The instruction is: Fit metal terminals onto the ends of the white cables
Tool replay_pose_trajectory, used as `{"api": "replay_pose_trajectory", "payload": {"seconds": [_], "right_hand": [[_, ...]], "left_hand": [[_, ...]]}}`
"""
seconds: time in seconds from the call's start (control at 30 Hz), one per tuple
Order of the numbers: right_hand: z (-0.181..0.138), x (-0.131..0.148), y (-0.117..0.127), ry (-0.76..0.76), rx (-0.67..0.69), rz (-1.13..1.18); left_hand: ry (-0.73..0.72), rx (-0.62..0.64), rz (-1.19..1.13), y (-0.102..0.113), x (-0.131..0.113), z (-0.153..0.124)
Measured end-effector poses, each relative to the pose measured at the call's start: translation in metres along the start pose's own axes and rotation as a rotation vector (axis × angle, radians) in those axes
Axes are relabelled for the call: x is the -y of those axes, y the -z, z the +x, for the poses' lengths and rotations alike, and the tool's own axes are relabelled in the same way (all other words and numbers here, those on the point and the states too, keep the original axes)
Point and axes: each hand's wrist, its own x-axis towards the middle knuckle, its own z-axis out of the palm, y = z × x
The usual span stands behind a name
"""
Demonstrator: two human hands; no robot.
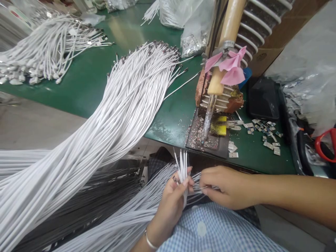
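Note:
My left hand [174,194] is closed around a small bunch of white cables [183,164], whose ends stick up above the thumb near the table's front edge. Close by on the right, my right hand [225,187] has its fingers pinched together at the cable ends of a bundle in my lap. A thin strand seems to lie at its fingertips, though its exact hold is partly hidden. More white cables [136,206] run from under both hands toward the lower left, across my lap.
A thick bundle of white cables [136,91] drapes over the green table [168,122]. A soldering iron [208,115] with a wooden handle points down at a dark plate [193,140]. Small metal pieces [267,131], red-handled scissors [324,147] and another cable pile [52,45] lie about.

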Motion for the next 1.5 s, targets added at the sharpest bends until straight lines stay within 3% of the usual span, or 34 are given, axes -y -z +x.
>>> {"api": "replay_pose_trajectory", "payload": {"seconds": [0.17, 0.3, 0.5, 0.7, 1.1, 1.23, 1.4, 1.5], "right_hand": [[0.000, 0.000, -0.001, -0.076, 0.004, -0.021], [0.000, 0.000, 0.001, -0.144, -0.029, 0.036], [0.000, 0.000, 0.001, -0.176, 0.064, -0.019], [0.001, 0.001, -0.002, -0.312, 0.090, -0.059], [0.000, -0.002, -0.005, -0.192, 0.026, -0.072], [0.003, 0.001, -0.003, -0.164, -0.017, 0.114], [0.008, 0.007, 0.003, -0.460, -0.031, 0.574], [0.010, 0.006, 0.005, -0.505, -0.006, 0.684]], "left_hand": [[0.020, 0.035, 0.030, 0.001, 0.005, 0.000], [0.050, 0.135, 0.073, -0.003, 0.015, -0.001], [0.132, 0.215, 0.123, -0.010, 0.024, -0.002], [0.125, 0.240, 0.148, -0.013, 0.024, -0.003], [0.099, 0.260, 0.068, -0.021, 0.022, -0.001], [0.082, 0.268, 0.009, -0.019, 0.017, 0.000], [0.051, 0.184, -0.016, -0.009, 0.005, -0.002], [0.028, 0.083, -0.013, -0.004, -0.001, -0.003]]}}
